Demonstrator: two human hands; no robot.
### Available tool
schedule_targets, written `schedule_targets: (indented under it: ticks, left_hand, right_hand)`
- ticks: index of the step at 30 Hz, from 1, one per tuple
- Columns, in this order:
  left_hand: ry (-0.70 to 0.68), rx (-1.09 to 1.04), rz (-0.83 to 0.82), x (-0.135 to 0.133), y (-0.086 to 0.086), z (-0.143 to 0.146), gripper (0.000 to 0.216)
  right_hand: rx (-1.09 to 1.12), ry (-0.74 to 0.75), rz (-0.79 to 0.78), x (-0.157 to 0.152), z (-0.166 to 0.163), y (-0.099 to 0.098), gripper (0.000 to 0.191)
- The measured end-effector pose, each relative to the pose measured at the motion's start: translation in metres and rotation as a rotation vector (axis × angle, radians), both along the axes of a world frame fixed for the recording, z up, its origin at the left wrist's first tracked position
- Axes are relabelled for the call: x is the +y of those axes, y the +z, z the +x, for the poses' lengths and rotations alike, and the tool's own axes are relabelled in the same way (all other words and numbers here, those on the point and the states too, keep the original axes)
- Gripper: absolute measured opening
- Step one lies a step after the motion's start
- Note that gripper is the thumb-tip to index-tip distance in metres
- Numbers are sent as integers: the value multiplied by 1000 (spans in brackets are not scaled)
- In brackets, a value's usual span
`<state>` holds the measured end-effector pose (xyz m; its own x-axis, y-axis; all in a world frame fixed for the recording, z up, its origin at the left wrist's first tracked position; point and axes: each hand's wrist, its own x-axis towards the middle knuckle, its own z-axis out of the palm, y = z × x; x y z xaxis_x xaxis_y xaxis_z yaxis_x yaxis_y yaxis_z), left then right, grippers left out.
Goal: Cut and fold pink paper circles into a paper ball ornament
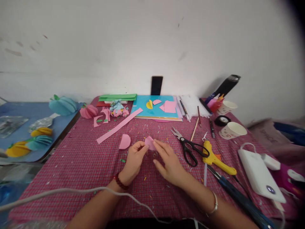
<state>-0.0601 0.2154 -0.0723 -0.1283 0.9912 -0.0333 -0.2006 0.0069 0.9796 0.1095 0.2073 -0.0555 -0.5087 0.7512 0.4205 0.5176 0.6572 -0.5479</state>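
My left hand [134, 159] and my right hand [168, 160] meet over a small folded pink paper piece [149, 142] on the red checked tablecloth [78, 159]. The left fingers pinch the piece's left edge. The right hand's fingers lie flat and press on its right side. A pink paper half-circle [125, 142] lies just left of the left hand. Black-handled scissors [188, 148] rest to the right of my right hand.
A yellow glue gun [215, 157], a white power bank [259, 175] and two paper cups [231, 130] stand at right. Coloured paper sheets [157, 109], a long pink strip [119, 125] and paper scraps lie at the back. Paper fruit shapes [62, 105] sit at left. A white cable [71, 190] crosses the front.
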Motion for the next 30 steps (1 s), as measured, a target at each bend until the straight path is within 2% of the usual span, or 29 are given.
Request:
schedule_targets:
  ticks: [4,12,18,30]
  left_hand:
    - [-17,-20,-11,-1,-2,0,11]
    - [8,-20,-24,0,2,1,9]
    - [21,18,-3,1,2,0,8]
    - [32,78,-7,-3,0,4,5]
  right_hand:
    - [21,0,-5,3,-1,1,69]
    - [-14,-48,82,2,-1,1,49]
    - [-43,-76,151,0,-1,4,50]
    - [-98,-94,122,-3,-2,7,45]
